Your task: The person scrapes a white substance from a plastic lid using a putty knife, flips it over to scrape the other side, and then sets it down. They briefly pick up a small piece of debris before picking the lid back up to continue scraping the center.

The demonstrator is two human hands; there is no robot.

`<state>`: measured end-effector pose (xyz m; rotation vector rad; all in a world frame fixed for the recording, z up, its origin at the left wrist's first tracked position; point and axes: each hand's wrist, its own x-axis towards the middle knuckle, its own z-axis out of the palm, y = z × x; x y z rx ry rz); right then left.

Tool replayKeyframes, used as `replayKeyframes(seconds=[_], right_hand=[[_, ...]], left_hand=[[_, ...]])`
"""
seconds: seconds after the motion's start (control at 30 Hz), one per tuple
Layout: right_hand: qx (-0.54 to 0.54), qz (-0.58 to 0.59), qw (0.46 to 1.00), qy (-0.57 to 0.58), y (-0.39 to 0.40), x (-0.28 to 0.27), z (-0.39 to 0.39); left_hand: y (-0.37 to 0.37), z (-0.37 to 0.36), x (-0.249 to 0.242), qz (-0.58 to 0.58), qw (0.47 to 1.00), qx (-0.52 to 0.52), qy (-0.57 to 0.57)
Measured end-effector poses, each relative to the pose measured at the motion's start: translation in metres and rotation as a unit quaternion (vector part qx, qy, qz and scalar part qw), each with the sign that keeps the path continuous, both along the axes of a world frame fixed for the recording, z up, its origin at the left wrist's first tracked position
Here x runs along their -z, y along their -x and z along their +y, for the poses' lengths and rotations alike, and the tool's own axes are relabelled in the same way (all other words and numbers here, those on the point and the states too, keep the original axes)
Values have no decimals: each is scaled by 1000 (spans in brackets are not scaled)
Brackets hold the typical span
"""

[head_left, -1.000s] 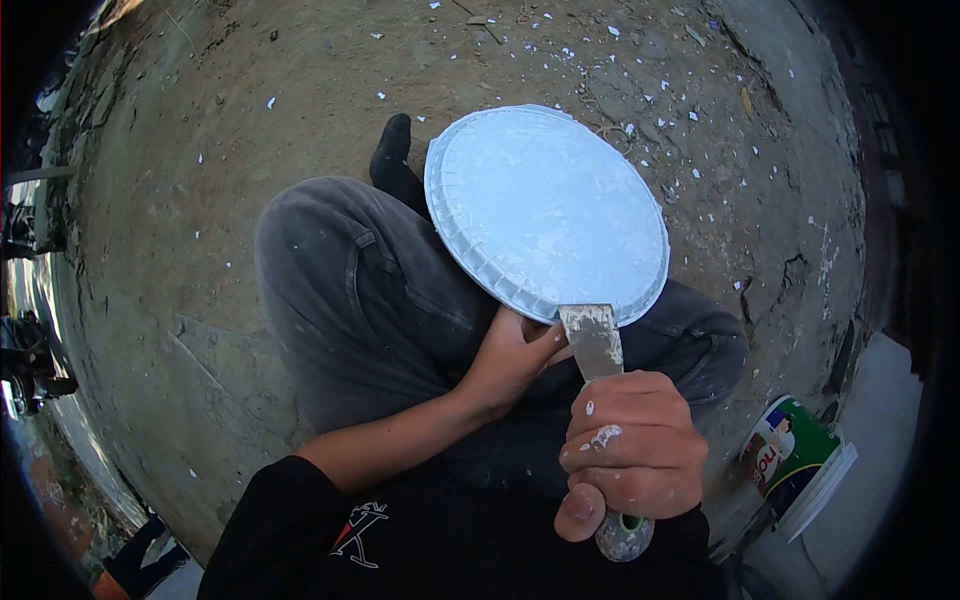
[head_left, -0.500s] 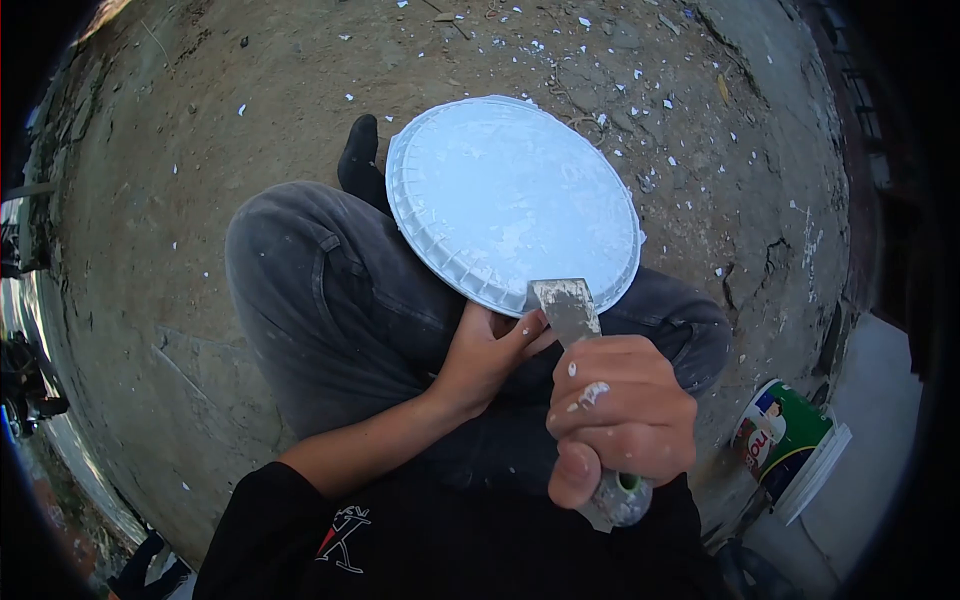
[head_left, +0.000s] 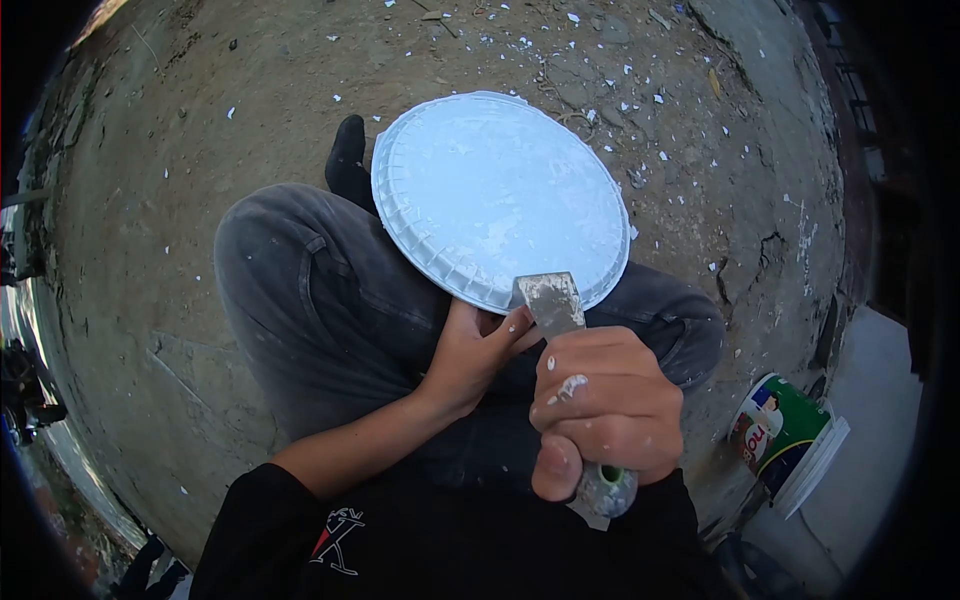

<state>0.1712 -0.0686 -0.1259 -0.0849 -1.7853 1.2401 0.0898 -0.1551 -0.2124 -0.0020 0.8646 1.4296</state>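
Note:
A round white lid [head_left: 500, 190] with a ribbed rim is tilted above my crossed legs. My left hand [head_left: 480, 350] grips its near edge from below, the thumb at the rim and the other fingers partly hidden under it. My right hand [head_left: 608, 410] is wrapped round the handle of a putty knife [head_left: 552, 303], whose paint-smeared metal blade overlaps the near edge of the lid. White spots mark the knuckles of my right hand.
A green and white paint bucket [head_left: 785, 425] lies tilted on the ground at the right. White flakes [head_left: 573, 17] are scattered over the dirt ground [head_left: 270, 120]. My dark-socked foot [head_left: 347, 155] is left of the lid. Dark objects stand at the far left edge.
The lid, both hands and the putty knife appear slightly further left and up in the view. Both grips look the same.

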Motion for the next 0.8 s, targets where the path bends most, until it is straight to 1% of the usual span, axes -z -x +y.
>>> replayKeyframes(seconds=[0.03,0.1,0.13,0.17,0.23,0.27,0.3,0.37,0.4,0.47,0.5,0.53,0.57,0.6,0.63,0.7,0.73,0.77,0.8], right_hand=[[-59,33,998,-9,-5,-15,3],[-44,84,995,21,-4,-23,-13],[-41,87,995,36,2,-12,-11],[-38,86,995,35,3,-8,-5],[-44,11,999,-19,2,-5,4],[-42,83,996,3,1,-12,-2],[-48,95,994,11,-4,-23,-7],[-47,83,995,7,-2,-21,-10],[-45,83,996,6,0,-14,-8],[5,-5,1000,3,3,2,-1],[6,-4,1000,2,0,-5,-4],[-13,37,999,-7,-4,-17,-8],[-34,79,996,-13,-7,-25,-11],[-67,62,996,-9,-9,-27,-10],[-69,62,996,-6,-6,-19,-8],[-4,-58,998,-38,0,2,1],[-21,-20,999,-26,-1,-3,2],[-22,-19,999,-27,-5,-12,-1],[-59,17,998,-13,-11,-22,-7]], left_hand=[[-1,0,2,1,1000,-1,-1],[-3,-5,10,28,1000,1,-14],[-1,-5,12,19,999,26,-8],[1,-3,10,18,999,29,-9],[2,1,3,-21,1000,1,10],[-2,-2,6,1,1000,-6,-26],[-2,-2,8,2,1000,-10,-25],[-1,-3,9,26,1000,-4,-6],[0,-3,7,48,999,23,9],[1,-1,1,35,999,22,14],[2,0,0,24,999,14,21],[-4,-5,11,52,998,8,-16],[-3,-5,11,54,998,4,-14],[-3,-6,12,50,999,-1,-11],[-4,-6,12,45,999,-5,-8],[-2,-3,4,53,999,4,-7],[-2,-2,4,36,999,8,-7],[-1,-3,5,22,1000,7,-7],[-3,-5,11,41,999,6,-13]])
